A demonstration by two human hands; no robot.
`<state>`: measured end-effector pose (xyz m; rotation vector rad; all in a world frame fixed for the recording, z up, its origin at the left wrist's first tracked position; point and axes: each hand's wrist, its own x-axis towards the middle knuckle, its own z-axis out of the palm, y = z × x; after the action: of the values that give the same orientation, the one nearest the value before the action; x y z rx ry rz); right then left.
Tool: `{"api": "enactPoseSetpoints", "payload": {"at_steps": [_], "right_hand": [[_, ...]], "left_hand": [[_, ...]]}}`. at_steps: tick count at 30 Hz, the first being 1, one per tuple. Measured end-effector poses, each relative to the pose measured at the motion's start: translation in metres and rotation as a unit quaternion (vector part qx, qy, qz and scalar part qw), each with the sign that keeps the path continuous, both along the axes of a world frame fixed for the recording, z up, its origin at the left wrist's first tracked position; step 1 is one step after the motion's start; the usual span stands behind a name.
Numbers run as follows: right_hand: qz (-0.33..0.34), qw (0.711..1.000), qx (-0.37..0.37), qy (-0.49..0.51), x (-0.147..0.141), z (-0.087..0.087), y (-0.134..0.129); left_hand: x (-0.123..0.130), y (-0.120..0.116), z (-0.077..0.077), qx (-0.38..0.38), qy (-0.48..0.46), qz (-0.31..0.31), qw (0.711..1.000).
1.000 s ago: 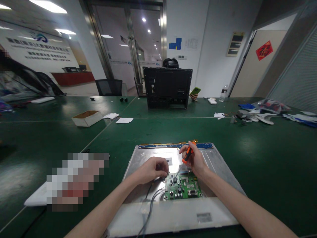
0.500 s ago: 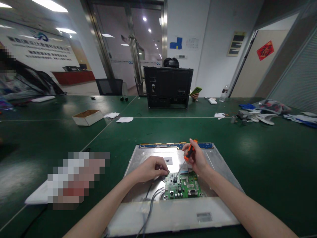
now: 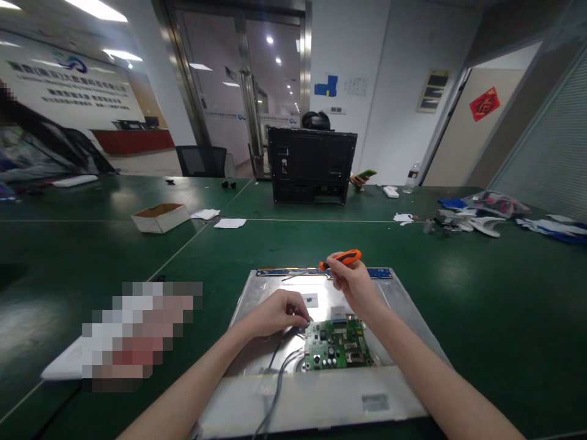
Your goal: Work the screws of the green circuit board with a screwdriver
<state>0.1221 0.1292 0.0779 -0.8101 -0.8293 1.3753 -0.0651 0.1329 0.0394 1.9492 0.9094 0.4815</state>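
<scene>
A silver display panel (image 3: 408,342) lies flat before me, a green circuit board (image 3: 337,345) on its middle and a blue strip board (image 3: 383,273) along its far edge. My right hand (image 3: 351,281) grips an orange and black screwdriver (image 3: 347,257) above the panel, its shaft pointing left. At the circuit board's upper left corner is my left hand (image 3: 287,311), fingers pinched together; what they hold, if anything, is hidden. Grey cables (image 3: 280,382) run from the board's left side toward me.
Across the green table (image 3: 481,293) stands a black monitor frame (image 3: 312,165), a person's hand with a phone (image 3: 365,175) beside it. An open box (image 3: 160,218) and papers (image 3: 230,223) lie left, a bottle (image 3: 411,178) and bagged items (image 3: 493,203) right.
My right hand has lifted the screwdriver off the circuit board and swung its shaft from pointing down to pointing left. My left hand has stayed in place.
</scene>
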Motion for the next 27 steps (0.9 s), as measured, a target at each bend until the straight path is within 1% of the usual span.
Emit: {"api": "enactPoseSetpoints", "payload": {"at_steps": [2,4,8,11,14,17,20,22,24,27], "right_hand": [[-0.013,1.000,0.019,-0.005,-0.007,0.004,0.002],[-0.029,0.998,0.042,-0.023,-0.010,0.003,0.003],[-0.070,0.986,0.099,-0.110,-0.004,-0.012,-0.004],[-0.106,0.972,0.136,-0.161,0.002,-0.022,-0.011],[-0.119,0.945,0.201,-0.231,0.003,-0.026,-0.019],[-0.122,0.902,0.283,-0.302,-0.002,-0.030,-0.026],[-0.107,0.858,0.365,-0.344,-0.008,-0.035,-0.031],[-0.102,0.837,0.395,-0.365,-0.010,-0.037,-0.033],[-0.102,0.830,0.403,-0.372,-0.011,-0.038,-0.034],[-0.102,0.831,0.403,-0.370,-0.011,-0.037,-0.034]], "left_hand": [[0.000,0.000,-0.001,-0.005,-0.012,-0.001,1.000],[0.000,0.001,-0.001,-0.006,-0.016,-0.004,1.000],[-0.001,0.002,-0.001,-0.001,-0.003,-0.012,1.000],[-0.001,0.002,-0.001,0.001,0.000,-0.020,1.000],[-0.002,0.003,-0.002,0.007,0.001,-0.030,1.000],[-0.002,0.004,-0.003,0.010,-0.004,-0.035,0.999],[-0.003,0.005,-0.005,0.011,-0.019,-0.040,0.999],[-0.003,0.005,-0.005,0.013,-0.025,-0.042,0.999],[-0.003,0.006,-0.005,0.015,-0.026,-0.045,0.999],[-0.003,0.006,-0.005,0.016,-0.026,-0.054,0.998]]}}
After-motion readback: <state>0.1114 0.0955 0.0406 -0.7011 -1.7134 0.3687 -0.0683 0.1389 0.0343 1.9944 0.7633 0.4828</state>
